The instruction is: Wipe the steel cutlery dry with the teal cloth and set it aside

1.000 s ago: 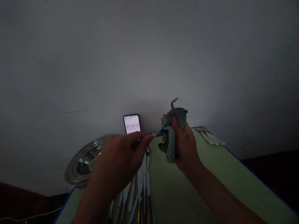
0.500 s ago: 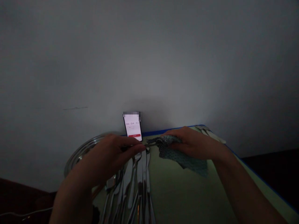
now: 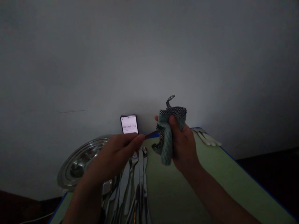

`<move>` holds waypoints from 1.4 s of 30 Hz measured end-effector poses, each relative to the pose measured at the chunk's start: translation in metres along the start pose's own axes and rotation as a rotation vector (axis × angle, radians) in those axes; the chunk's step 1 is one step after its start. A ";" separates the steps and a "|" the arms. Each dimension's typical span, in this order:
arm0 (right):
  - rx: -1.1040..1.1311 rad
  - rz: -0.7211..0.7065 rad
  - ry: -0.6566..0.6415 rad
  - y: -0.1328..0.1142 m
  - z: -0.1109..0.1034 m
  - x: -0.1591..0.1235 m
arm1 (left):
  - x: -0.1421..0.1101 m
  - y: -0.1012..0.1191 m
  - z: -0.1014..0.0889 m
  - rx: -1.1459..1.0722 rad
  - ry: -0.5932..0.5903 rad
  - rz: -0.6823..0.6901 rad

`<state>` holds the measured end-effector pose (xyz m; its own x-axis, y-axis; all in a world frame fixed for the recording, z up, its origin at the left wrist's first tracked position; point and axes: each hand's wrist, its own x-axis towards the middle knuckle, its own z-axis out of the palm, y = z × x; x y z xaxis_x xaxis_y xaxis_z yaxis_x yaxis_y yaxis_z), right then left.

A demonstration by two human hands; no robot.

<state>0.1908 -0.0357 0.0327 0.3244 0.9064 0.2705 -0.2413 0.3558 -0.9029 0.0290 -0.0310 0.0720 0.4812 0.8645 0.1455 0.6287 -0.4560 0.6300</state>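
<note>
My left hand (image 3: 121, 151) pinches one end of a thin piece of cutlery (image 3: 150, 134). Its other end disappears into a grey-green cloth (image 3: 166, 144) with a black-and-white patterned side, so its kind is hidden. My right hand (image 3: 184, 146) is closed around the cloth, thumb on top, and the cloth is bunched about the cutlery. Below my left hand, several knives and spoons (image 3: 137, 177) lie side by side on the green table (image 3: 177, 196).
A shiny metal bowl (image 3: 70, 165) stands at the left, partly behind my left arm. A phone (image 3: 129, 124) showing a timer leans on the grey wall (image 3: 149, 62). Several white-handled pieces of cutlery (image 3: 207, 138) lie at the table's far right corner.
My right hand has turned upward, and the cloth, which was hanging down to the right, is now bunched upright around the cutlery. My left hand still grips the cutlery's end.
</note>
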 end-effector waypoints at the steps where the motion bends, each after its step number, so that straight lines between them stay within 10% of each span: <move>1: 0.060 0.042 0.014 0.002 0.002 0.000 | 0.001 0.001 0.003 0.009 0.009 -0.005; 9: 0.181 0.173 -0.062 -0.004 -0.004 0.010 | -0.004 0.006 0.006 0.077 0.030 0.036; 16: 0.234 0.143 -0.015 0.003 0.001 0.004 | -0.020 0.002 0.012 -0.088 -0.439 -0.151; 23: 0.205 0.277 -0.056 0.014 -0.002 0.011 | -0.011 -0.009 0.006 0.089 -0.319 -0.003; 28: 0.508 0.452 -0.222 0.014 0.000 0.012 | -0.007 -0.003 0.015 -0.122 -0.449 -0.126; 42: 0.314 0.220 -0.104 0.018 -0.006 0.017 | 0.003 0.004 0.020 -0.138 -0.599 -0.111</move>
<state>0.1974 -0.0155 0.0192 0.1427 0.9814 0.1287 -0.5676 0.1877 -0.8017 0.0457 -0.0346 0.0598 0.7014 0.6184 -0.3544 0.6294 -0.3041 0.7151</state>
